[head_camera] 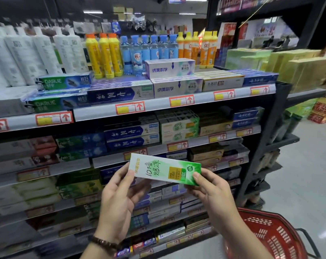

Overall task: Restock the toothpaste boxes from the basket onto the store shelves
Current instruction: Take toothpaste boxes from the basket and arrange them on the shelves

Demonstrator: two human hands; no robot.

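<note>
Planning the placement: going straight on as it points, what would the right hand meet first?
The right hand, holding the green box, would likely meet the stacked shelf boxes; depth unclear.

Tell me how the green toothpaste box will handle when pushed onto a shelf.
Likely stiff: the toothpaste box spans straight between the left hand and right hand. Flat sides should slide, not roll. Probably light: pinched only at its ends.

Shelves (154, 107): bottles (106, 55), seemingly toothpaste boxes (119, 94)

A pale glossy floor (308, 165) is seen at right; strip lights (92, 12) are mounted on the dark ceiling (46, 6).
</note>
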